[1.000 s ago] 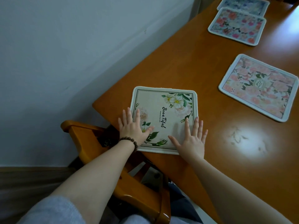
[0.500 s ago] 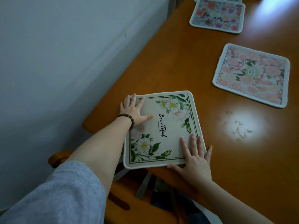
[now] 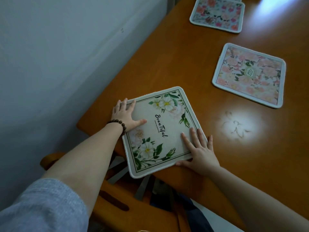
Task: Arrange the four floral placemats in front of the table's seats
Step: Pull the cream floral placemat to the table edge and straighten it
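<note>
A cream placemat (image 3: 160, 131) with white flowers and the word "Beautiful" lies at the near left corner of the wooden table (image 3: 175, 67), its near corner hanging over the edge. My left hand (image 3: 126, 115), with a bead bracelet on the wrist, lies flat on its far left corner, fingers spread. My right hand (image 3: 199, 151) presses flat on its near right corner, thumb at the mat's edge. A pink floral placemat (image 3: 249, 75) lies to the right. Another floral placemat (image 3: 217, 15) sits further back. A sliver of a further mat shows at the top edge.
A wooden chair (image 3: 117, 206) stands below the table's near corner, under the overhanging mat. A pale wall (image 3: 58, 56) runs along the table's left side. A bright light reflection (image 3: 237, 128) glares on the tabletop to the right of my right hand.
The cream placemat has turned on the table under both hands. My left hand slid from its near edge to its far left corner; my right hand stayed on its right side.
</note>
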A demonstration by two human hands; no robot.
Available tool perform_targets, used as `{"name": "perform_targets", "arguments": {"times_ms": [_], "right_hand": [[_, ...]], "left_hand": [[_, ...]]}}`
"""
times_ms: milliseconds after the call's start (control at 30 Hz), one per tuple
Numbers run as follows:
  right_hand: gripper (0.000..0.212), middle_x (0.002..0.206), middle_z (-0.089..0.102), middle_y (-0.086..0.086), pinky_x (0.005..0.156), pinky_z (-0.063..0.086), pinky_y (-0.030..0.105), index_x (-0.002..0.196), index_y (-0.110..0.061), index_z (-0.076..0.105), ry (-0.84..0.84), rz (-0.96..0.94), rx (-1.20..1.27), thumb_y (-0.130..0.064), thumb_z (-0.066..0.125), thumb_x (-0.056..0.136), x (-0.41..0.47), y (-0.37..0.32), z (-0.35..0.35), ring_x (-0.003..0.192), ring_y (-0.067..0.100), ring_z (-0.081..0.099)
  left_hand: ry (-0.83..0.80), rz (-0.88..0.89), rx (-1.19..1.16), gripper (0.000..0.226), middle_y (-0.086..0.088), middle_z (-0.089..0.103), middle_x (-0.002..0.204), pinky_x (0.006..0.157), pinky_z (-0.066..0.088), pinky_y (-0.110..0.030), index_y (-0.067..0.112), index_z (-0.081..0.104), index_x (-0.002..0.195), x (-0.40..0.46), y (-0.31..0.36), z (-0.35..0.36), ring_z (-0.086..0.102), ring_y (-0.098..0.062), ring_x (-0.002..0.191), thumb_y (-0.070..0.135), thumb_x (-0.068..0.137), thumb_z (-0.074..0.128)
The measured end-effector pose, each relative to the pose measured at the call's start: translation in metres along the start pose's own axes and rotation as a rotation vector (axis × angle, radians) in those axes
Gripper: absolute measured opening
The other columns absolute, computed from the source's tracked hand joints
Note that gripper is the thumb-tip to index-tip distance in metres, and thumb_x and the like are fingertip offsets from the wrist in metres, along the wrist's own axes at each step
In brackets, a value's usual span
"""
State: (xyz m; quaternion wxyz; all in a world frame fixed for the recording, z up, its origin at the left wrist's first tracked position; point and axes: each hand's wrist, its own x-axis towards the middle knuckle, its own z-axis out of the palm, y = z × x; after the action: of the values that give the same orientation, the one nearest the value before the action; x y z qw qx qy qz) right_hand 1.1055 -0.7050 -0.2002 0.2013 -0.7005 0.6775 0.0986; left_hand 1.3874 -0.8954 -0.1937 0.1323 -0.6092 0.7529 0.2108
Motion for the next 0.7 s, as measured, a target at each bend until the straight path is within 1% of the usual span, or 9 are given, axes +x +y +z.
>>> {"name": "perform_targets", "arguments": {"times_ms": [67, 133, 200, 267, 367, 433, 600, 633, 700], "right_hand": [[0.110, 0.150, -0.038, 0.000, 0.108, -0.020, 0.061, 0.139, -0.047, -0.031, -0.055, -0.060, -0.024, -0.099, 0.022, 0.057, 0.010, 0.013, -0.013, 0.132, 0.021, -0.043], [0.107, 0.151, -0.036, 0.001, 0.108, -0.020, 0.060, 0.138, -0.048, -0.030, -0.103, -0.091, -0.053, -0.095, 0.029, 0.061, 0.021, 0.024, -0.030, 0.132, 0.023, -0.044], [0.105, 0.153, -0.030, 0.004, 0.110, -0.018, 0.059, 0.141, -0.046, -0.025, -0.125, -0.073, -0.077, -0.084, 0.041, 0.069, 0.034, 0.031, -0.047, 0.135, 0.026, -0.037], [0.102, 0.156, -0.024, 0.006, 0.113, -0.013, 0.057, 0.146, -0.042, -0.017, -0.138, -0.031, -0.077, -0.070, 0.053, 0.077, 0.045, 0.036, -0.063, 0.139, 0.027, -0.029], [0.099, 0.158, -0.022, 0.005, 0.115, -0.008, 0.054, 0.149, -0.040, -0.011, -0.183, -0.022, -0.089, -0.062, 0.058, 0.081, 0.056, 0.042, -0.081, 0.142, 0.027, -0.024], [0.100, 0.157, -0.023, 0.004, 0.116, -0.007, 0.053, 0.149, -0.040, -0.011, -0.205, -0.041, -0.097, -0.059, 0.060, 0.081, 0.058, 0.045, -0.084, 0.142, 0.027, -0.024], [0.101, 0.158, -0.021, 0.004, 0.116, -0.006, 0.053, 0.149, -0.039, -0.008, -0.175, -0.060, -0.055, -0.055, 0.064, 0.081, 0.055, 0.054, -0.079, 0.142, 0.026, -0.023], [0.102, 0.157, -0.022, 0.004, 0.116, -0.006, 0.054, 0.149, -0.039, -0.009, -0.179, -0.050, -0.030, -0.057, 0.064, 0.079, 0.052, 0.057, -0.077, 0.142, 0.025, -0.024], [0.109, 0.155, -0.027, 0.004, 0.115, -0.008, 0.054, 0.146, -0.041, -0.014, -0.177, -0.019, 0.037, -0.072, 0.057, 0.071, 0.042, 0.059, -0.071, 0.140, 0.024, -0.029]], "left_hand": [[-0.006, -0.036, -0.026, 0.113, -0.002, -0.015, 0.159, 0.115, -0.001, -0.049, 0.036, -0.009, 0.150, -0.013, -0.003, 0.006, -0.015, -0.029, 0.144, 0.093, 0.061, 0.033], [-0.012, -0.075, -0.060, 0.114, -0.003, -0.016, 0.159, 0.116, -0.001, -0.048, 0.036, -0.010, 0.150, -0.028, -0.003, 0.012, -0.016, -0.029, 0.144, 0.093, 0.062, 0.035], [-0.015, -0.117, -0.102, 0.115, -0.004, -0.018, 0.158, 0.116, -0.002, -0.047, 0.034, -0.010, 0.150, -0.044, 0.000, 0.019, -0.017, -0.029, 0.144, 0.092, 0.062, 0.037], [-0.016, -0.171, -0.151, 0.118, -0.006, -0.018, 0.158, 0.117, -0.001, -0.047, 0.032, -0.009, 0.151, -0.060, 0.007, 0.028, -0.017, -0.030, 0.144, 0.092, 0.061, 0.039], [0.005, -0.251, -0.191, 0.121, -0.009, -0.018, 0.158, 0.117, 0.000, -0.047, 0.030, -0.008, 0.151, -0.085, 0.020, 0.045, -0.016, -0.032, 0.144, 0.092, 0.060, 0.042], [0.016, -0.267, -0.182, 0.122, -0.010, -0.020, 0.157, 0.117, 0.001, -0.047, 0.029, -0.010, 0.151, -0.096, 0.025, 0.053, -0.016, -0.033, 0.143, 0.090, 0.061, 0.045], [-0.022, -0.256, -0.173, 0.124, -0.010, -0.023, 0.156, 0.117, 0.002, -0.047, 0.029, -0.012, 0.150, -0.101, 0.020, 0.050, -0.016, -0.031, 0.144, 0.089, 0.060, 0.049], [-0.023, -0.252, -0.170, 0.126, -0.010, -0.022, 0.157, 0.117, 0.003, -0.047, 0.030, -0.012, 0.150, -0.100, 0.018, 0.048, -0.015, -0.031, 0.144, 0.089, 0.058, 0.051], [-0.021, -0.238, -0.143, 0.131, -0.011, -0.022, 0.157, 0.115, 0.002, -0.049, 0.032, -0.014, 0.149, -0.099, 0.012, 0.044, -0.015, -0.030, 0.144, 0.090, 0.053, 0.053]]}}
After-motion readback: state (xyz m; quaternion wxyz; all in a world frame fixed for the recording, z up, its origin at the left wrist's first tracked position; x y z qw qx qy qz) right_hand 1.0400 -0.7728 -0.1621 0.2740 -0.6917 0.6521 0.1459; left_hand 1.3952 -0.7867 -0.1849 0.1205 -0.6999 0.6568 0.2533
